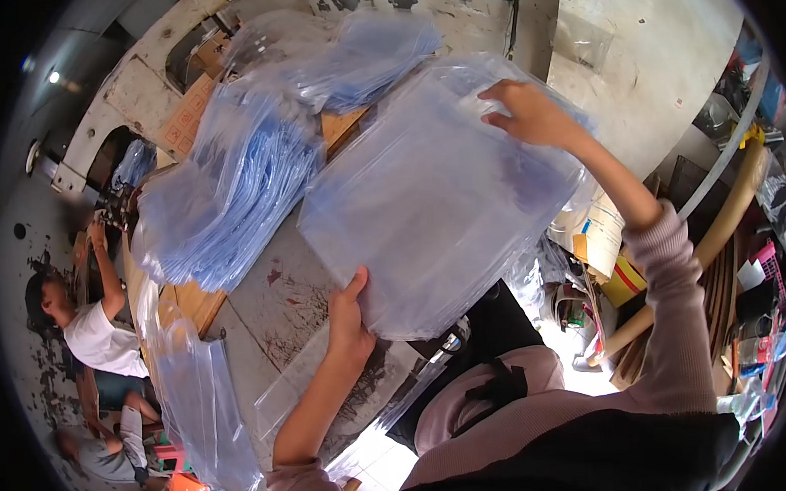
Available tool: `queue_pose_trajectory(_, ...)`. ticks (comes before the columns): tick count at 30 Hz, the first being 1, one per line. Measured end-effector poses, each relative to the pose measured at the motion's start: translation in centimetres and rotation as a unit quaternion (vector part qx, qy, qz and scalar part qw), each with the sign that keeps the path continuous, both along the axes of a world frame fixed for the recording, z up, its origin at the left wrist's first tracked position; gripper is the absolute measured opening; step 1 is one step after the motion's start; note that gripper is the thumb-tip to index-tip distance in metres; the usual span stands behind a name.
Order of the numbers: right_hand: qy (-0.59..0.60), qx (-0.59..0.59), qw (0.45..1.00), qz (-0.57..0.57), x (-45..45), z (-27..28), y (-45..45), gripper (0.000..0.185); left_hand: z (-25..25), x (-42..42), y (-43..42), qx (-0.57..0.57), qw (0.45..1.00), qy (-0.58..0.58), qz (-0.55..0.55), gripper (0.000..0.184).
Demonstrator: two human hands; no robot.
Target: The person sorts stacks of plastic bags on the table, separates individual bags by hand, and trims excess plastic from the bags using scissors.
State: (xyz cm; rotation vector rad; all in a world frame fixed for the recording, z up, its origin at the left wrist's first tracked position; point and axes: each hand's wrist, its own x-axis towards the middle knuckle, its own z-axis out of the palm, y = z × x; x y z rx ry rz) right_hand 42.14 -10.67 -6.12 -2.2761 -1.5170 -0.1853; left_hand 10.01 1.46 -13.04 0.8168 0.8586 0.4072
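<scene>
A broad stack of clear plastic sheets (pixel 426 200) lies tilted in front of me. My left hand (pixel 350 316) grips its lower left edge, thumb on top and fingers hidden beneath. Over the upper right part of the stack is my right hand (pixel 527 112), its thumb and fingers apart, at the top surface with nothing held between them. A thick pile of bluish plastic sheets (pixel 241 182) stands left of the stack, and another pile (pixel 358 58) lies behind it.
The grey worktable (pixel 272 295) has a loose clear sheet (pixel 390 377) near its front edge. More plastic (pixel 198 394) hangs at the left. Two other people (pixel 99 337) are at the far left. A curved tan tube (pixel 717 240) and clutter stand at the right.
</scene>
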Motion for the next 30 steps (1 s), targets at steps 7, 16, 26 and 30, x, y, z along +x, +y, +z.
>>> queue_pose_trajectory(7, 0.303, 0.391, 0.868, -0.037, -9.3, 0.4, -10.1, 0.013, 1.0, -0.1, 0.0, -0.004, 1.0, 0.01, 0.005, 0.047)
queue_pose_trajectory(16, 0.566, 0.329, 0.752, -0.077, -14.5, -7.7, -11.3, 0.014, 4.0, 0.2, -0.2, 0.018, 0.999, 0.043, 0.002, 0.041)
queue_pose_trajectory(26, 0.266, 0.377, 0.871, -0.172, -17.8, -9.9, -9.9, 0.025, 3.7, 0.2, -0.2, -0.001, 0.999, 0.045, 0.009, 0.039)
queue_pose_trajectory(30, 0.075, 0.319, 0.929, -0.172, -17.7, -9.4, -9.3, 0.041, 4.0, 0.3, -0.3, 0.005, 0.999, 0.04, -0.003, 0.041)
